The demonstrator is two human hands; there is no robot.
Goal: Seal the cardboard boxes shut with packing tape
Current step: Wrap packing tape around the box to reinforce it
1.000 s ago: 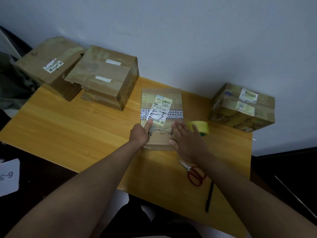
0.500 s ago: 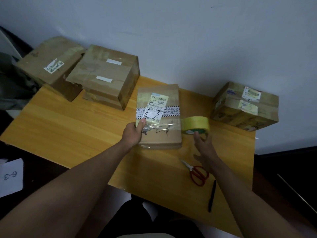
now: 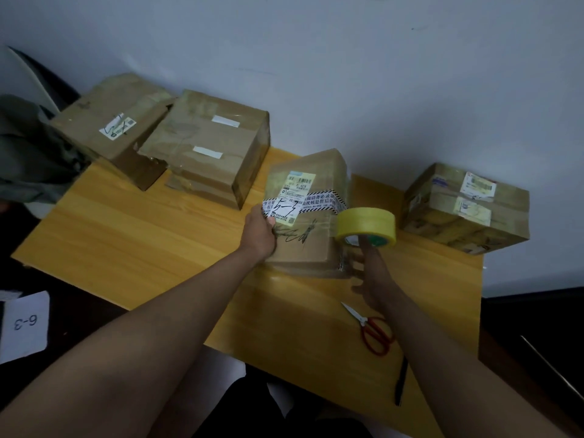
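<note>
A small cardboard box (image 3: 311, 248) with white labels and a striped band stands in the middle of the wooden table (image 3: 126, 235), its far end tilted up. My left hand (image 3: 260, 233) grips the box's left edge with the thumb on top. My right hand (image 3: 369, 270) holds a yellow roll of packing tape (image 3: 366, 224) in the air by the box's right side, fingers pushed into the core. A clear strip of tape runs from the roll over the box top.
Two larger cardboard boxes (image 3: 208, 147) (image 3: 110, 128) sit at the back left and another box (image 3: 464, 207) at the back right. Red-handled scissors (image 3: 371, 328) and a black pen (image 3: 400, 384) lie near the front right edge. A paper tag (image 3: 25, 325) lies at the left.
My right hand left the box top, took the tape roll and lifted it off the table. My left hand shifted to the box's left edge and the box's far end tipped up.
</note>
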